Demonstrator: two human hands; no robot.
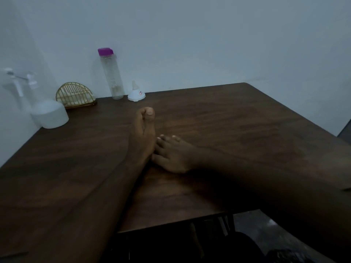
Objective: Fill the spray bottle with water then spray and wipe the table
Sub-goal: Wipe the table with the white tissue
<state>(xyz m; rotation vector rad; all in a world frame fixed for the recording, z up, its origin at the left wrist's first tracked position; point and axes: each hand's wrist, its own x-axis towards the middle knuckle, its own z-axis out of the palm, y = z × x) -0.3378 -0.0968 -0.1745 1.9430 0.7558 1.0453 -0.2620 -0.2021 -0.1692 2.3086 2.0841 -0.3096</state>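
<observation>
The spray bottle stands at the far left corner of the table, against the wall, its white trigger head on top; blur makes it hard to tell whether it is one bottle or two close together, and its water level cannot be read. Just behind it to the right sits a gold wire holder with what looks like a pale cloth inside. Further right along the wall is a tall clear bottle with a purple cap, upright and capped, and just beside it a small white funnel resting mouth down.

Both hands are well apart from all of these. The left hand lies on its edge mid-table, fingers curled loosely, holding nothing. The right hand rests palm down, fingers spread, touching the left at the wrist, also empty.

By the look of it the task has not started: the tall bottle is capped, the funnel unused, the cloth in its holder, and the tabletop shows no wet patches. Filling, spraying and wiping all appear left to do.
</observation>
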